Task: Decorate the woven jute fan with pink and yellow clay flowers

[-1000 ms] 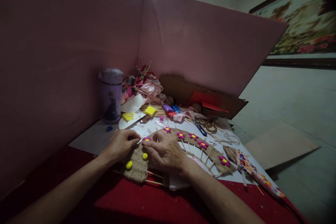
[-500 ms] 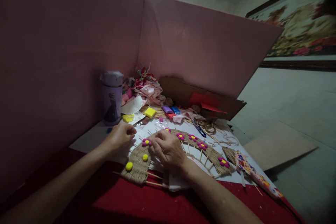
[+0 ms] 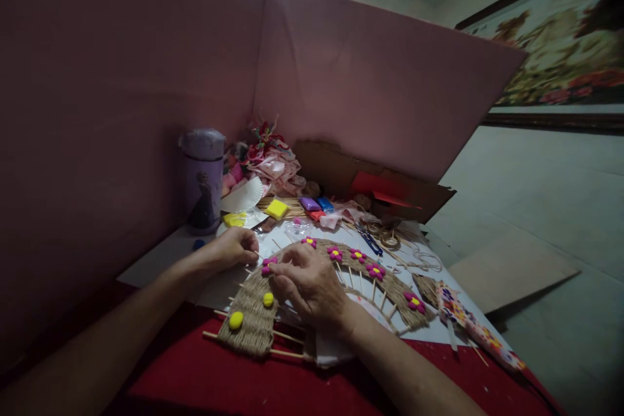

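Hands [image 3: 238,247] [image 3: 312,285] at magenta flower [image 3: 268,265], 2 yellow balls [image 3: 236,320] [image 3: 268,299] on woven arch [image 3: 252,305]

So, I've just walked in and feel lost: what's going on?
A person's right hand is at the leftmost magenta flower with a yellow centre, on an arched band of woven tan cord. The left hand is near the band's outer edge. Five more such flowers line the band, and two round yellow pieces sit toward its left end.

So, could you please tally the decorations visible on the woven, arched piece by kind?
Magenta-petalled flowers: 6
Separate yellow dots: 2
Total: 8
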Tool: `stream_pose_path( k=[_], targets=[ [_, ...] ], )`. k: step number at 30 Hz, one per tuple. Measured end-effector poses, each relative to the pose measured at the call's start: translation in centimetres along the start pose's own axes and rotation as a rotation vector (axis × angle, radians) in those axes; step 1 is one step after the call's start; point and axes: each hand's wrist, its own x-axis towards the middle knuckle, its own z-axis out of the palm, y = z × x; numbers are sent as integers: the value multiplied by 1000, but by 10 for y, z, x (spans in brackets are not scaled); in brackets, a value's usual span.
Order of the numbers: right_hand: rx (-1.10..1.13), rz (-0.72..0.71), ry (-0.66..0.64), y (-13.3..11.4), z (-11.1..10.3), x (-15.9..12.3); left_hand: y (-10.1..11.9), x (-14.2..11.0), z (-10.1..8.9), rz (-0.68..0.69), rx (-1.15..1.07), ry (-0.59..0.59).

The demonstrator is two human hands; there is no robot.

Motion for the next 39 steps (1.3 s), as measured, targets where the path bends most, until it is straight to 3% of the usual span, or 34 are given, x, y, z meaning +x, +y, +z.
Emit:
stream_pose_path(
  k=[6, 12, 20, 28, 35, 39],
  targets=[
    [-48, -64, 0, -4, -7, 1, 10, -17, -3, -173, -375, -187],
    [-104, -124, -17, -3, -9, 1, 15, -20, -2, -169, -541, -269],
    [-137, -97, -42, -4, -7, 3, 14, -21, 1, -113, -617, -214],
    [0, -75, 129, -2, -9, 1, 16, -22, 1, -105, -598, -222],
    [-135, -72, 36, -4, -8, 4, 13, -20, 1, -79, -614, -261],
    [-126, -79, 61, -3, -8, 4, 13, -21, 2, -80, -612, -245]
  ],
)
